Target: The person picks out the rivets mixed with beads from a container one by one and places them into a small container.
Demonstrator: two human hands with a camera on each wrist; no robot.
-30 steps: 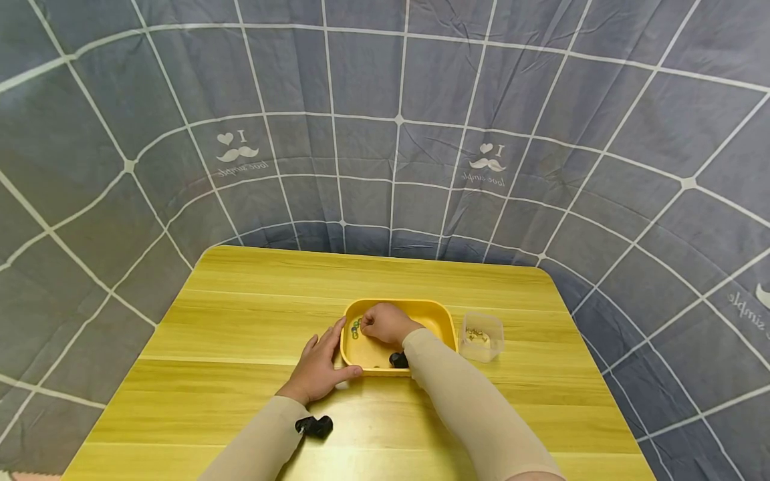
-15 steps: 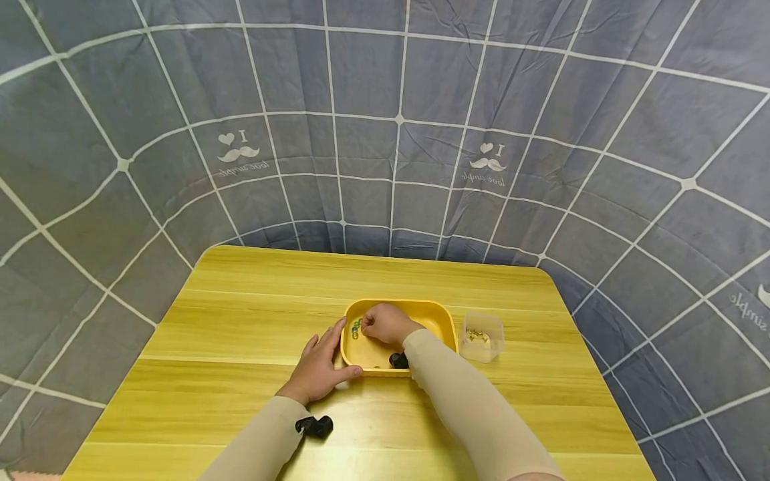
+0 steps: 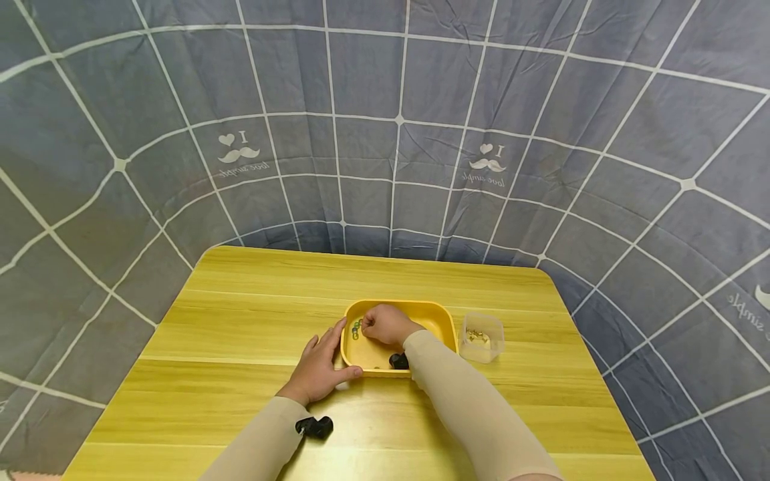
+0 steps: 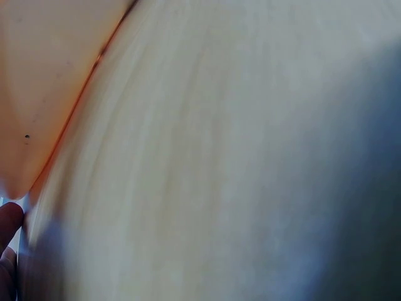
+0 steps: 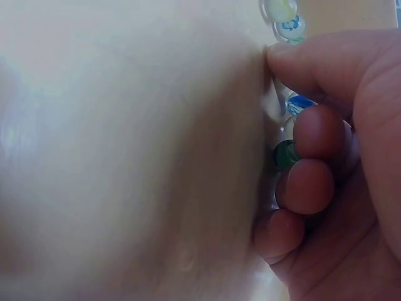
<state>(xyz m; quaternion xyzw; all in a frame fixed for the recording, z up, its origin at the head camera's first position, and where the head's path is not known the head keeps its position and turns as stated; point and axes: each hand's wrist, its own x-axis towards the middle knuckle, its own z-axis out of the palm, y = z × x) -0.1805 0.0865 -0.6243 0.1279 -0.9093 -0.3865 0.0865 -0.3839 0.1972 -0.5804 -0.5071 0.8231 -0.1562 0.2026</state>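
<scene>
My left hand lies with fingers spread against the left side of a shallow yellow tray, thumb along its front edge. The left wrist view has mostly blurred tabletop, with two fingertips low at the left. My right hand is inside the tray, fingers curled, just right of several glass marbles. Close up in the right wrist view, a dark green marble and a blue-streaked marble show behind the curled fingers, below the thumb. Whether anything is pinched between thumb and forefinger is hidden.
Right of the tray stands a clear plastic box holding several small gold-coloured pieces. A small object lies at the tray's front wall. All this is on a yellow wood-grain table, with a grey checked curtain behind.
</scene>
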